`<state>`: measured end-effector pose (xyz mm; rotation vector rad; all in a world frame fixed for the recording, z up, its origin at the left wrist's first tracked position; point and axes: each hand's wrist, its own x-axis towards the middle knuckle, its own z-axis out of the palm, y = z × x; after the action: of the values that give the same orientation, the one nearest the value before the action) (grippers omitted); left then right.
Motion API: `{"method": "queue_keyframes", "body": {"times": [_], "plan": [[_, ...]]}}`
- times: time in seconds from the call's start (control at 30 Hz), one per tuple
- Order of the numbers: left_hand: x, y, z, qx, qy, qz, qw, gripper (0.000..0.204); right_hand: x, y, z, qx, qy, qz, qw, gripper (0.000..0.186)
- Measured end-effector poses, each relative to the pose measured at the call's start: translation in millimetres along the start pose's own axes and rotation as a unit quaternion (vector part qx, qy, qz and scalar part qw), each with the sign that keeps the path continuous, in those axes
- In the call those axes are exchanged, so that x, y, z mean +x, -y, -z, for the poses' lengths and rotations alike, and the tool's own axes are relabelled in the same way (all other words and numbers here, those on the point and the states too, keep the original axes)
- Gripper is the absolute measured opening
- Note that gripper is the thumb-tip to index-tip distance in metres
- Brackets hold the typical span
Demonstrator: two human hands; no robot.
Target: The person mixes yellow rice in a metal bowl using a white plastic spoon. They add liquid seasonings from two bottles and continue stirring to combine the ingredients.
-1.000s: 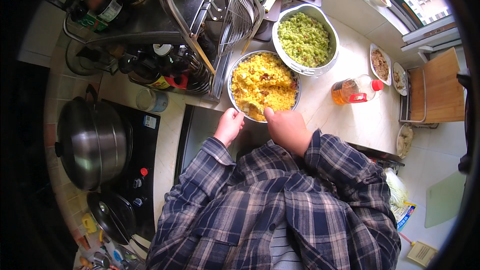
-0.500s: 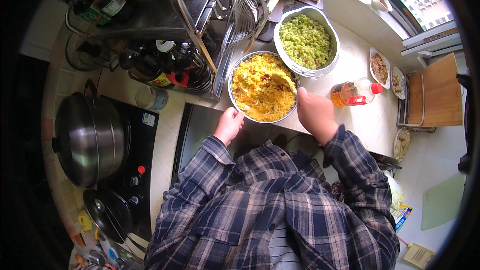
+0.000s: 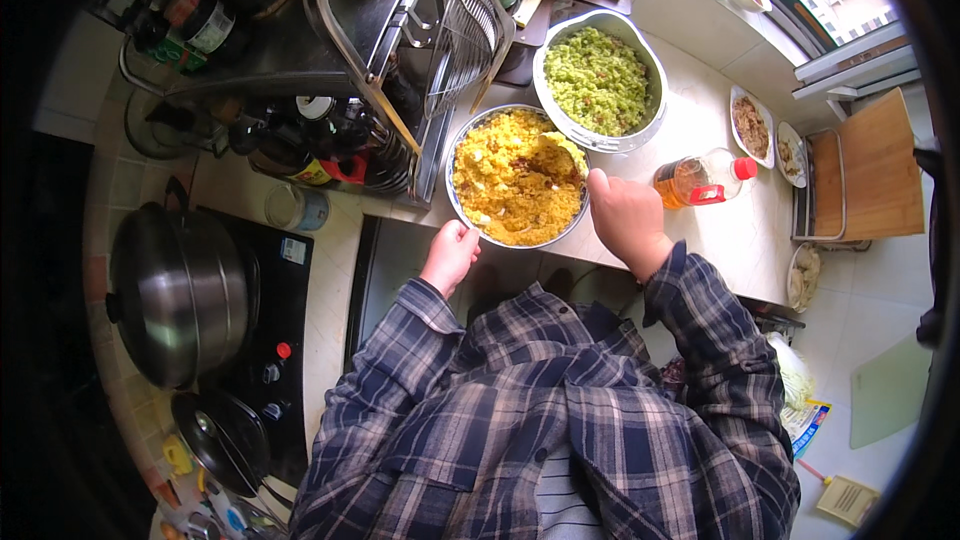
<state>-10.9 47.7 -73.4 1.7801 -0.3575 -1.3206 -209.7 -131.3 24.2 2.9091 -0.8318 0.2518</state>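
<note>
A round metal bowl [image 3: 449, 178] stands at the counter's front edge, filled with a crumbly yellow mixture [image 3: 505, 180] with darker reddish bits near its middle. My left hand [image 3: 452, 255] is closed on the bowl's near left rim. At the right rim, my right hand [image 3: 628, 222] is closed in a fist round a utensil, probably a spoon [image 3: 565, 152]. Its food-coated end lies in the mixture; the handle is hidden in my fist. Touching or very near behind is a larger pale bowl [image 3: 658, 90] of chopped green filling [image 3: 597, 80].
An oil bottle [image 3: 695, 185] with a red cap stands right of the bowls. Beyond it are small plates of food [image 3: 752, 125] and a wooden cutting board [image 3: 870, 170]. At left, a metal rack [image 3: 265, 70] holds bottles above the counter; a large pot [image 3: 185, 295] sits on the stove.
The utensil has shifted through the yellow mixture, and the reddish bits look more spread out. My left hand keeps its hold on the rim. The whole view has shifted slightly.
</note>
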Motion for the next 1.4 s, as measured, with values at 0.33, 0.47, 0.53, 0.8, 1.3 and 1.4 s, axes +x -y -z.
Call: {"method": "queue_keyframes", "body": {"times": [0.33,0.47,0.53,0.8,1.3,1.4], "plan": [[0.1,0.9,-1.0,-0.008,-0.001,0.007,1.000,0.017,-2.1,26.3,-17.1,0.126,0.152,-0.124,0.972,0.009],[1.0,1.2,-0.1,-0.006,0.002,0.002,1.000,0.017,5.5,22.0,7.3,0.175,0.111,-0.138,0.969,0.010],[1.5,1.6,0.2,0.002,0.000,0.005,1.000,0.018,4.1,20.0,21.1,0.165,0.093,-0.110,0.976,0.011],[3.3,4.8,0.7,0.005,0.018,0.010,1.000,0.018,-18.4,43.2,4.5,0.101,0.129,0.055,0.985,0.009],[2.1,3.3,-0.1,-0.005,0.004,0.001,1.000,0.018,-0.2,13.1,-5.0,0.051,0.146,-0.046,0.987,0.003],[2.5,3.9,0.2,-0.011,0.004,-0.003,1.000,0.019,-5.1,22.3,-6.1,0.084,0.154,-0.029,0.984,0.004]]}}
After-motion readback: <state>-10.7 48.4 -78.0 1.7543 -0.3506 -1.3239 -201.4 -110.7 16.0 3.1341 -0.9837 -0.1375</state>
